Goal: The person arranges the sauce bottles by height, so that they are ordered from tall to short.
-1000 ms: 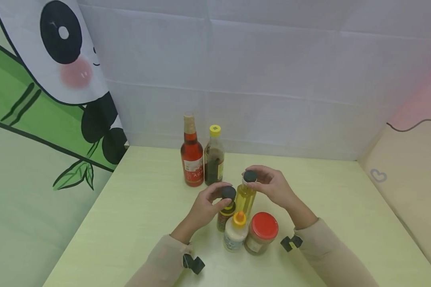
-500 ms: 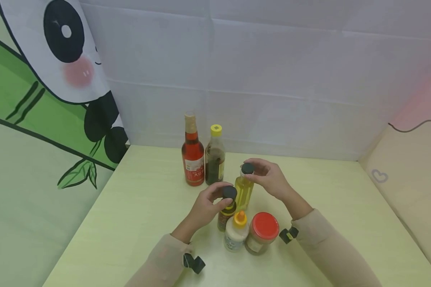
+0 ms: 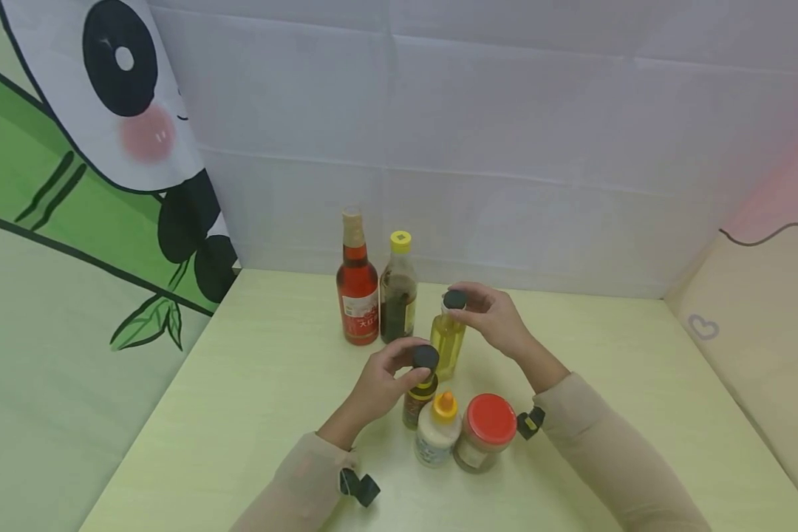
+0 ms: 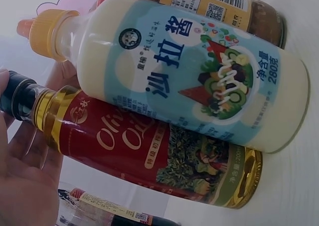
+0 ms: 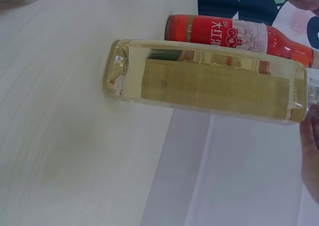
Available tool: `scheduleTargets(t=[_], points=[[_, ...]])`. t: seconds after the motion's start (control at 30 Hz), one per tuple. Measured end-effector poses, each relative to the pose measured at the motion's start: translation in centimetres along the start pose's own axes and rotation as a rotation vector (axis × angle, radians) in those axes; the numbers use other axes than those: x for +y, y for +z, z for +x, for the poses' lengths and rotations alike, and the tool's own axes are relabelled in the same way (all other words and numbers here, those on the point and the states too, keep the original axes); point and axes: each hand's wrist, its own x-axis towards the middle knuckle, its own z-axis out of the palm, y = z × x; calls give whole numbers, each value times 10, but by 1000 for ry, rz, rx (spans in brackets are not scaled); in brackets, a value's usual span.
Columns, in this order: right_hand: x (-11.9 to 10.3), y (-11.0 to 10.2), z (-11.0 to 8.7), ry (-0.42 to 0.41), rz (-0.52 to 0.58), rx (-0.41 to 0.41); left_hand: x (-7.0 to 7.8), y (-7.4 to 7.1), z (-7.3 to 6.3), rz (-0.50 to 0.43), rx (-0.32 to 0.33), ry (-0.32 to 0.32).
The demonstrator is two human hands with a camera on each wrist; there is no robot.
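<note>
My left hand (image 3: 380,380) grips the dark cap of a small olive oil bottle (image 3: 417,405), whose red label faces the left wrist view. Over to the right and farther back, my right hand (image 3: 497,319) holds a clear bottle of yellow oil (image 3: 447,346) by its black cap. In the right wrist view that oil bottle (image 5: 214,89) shows flat sides and liquid inside. Just in front of the olive oil stands a salad dressing squeeze bottle (image 4: 194,76) with a yellow-orange cap. A red-lidded jar (image 3: 490,420) stands close at its right.
Toward the back of the pale table (image 3: 273,332) stand a red vinegar bottle (image 3: 357,310) and a dark-liquid bottle (image 3: 397,295) with a yellow cap, side by side. A white sheet wall (image 3: 505,185) rises behind the table.
My right hand has moved the yellow oil bottle back and slightly left, away from the front group. The left hand stays on the olive oil cap.
</note>
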Motion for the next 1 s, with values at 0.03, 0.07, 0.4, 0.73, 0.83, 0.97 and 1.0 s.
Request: scheduleTargets(t=[0.03,0.07,0.4,0.73,0.83,0.97,1.0], points=[[0,0,2,1,-6,4,-1,0,0,0,1,-2],[1,0,4,2,-10,7,-1,0,1,-1,2,-3],[7,2,23,18,-30,43,-2,-2,2,-10,7,-16],[10,4,38,26,-11,90,-5,-1,3,-4,16,-4],[11,6,40,31,-4,113,-4,0,4,-8,14,-5],[11,7,45,43,-2,146,-4,1,4,-10,12,-5],[11,7,46,46,0,154,-4,1,5,-13,11,-2]])
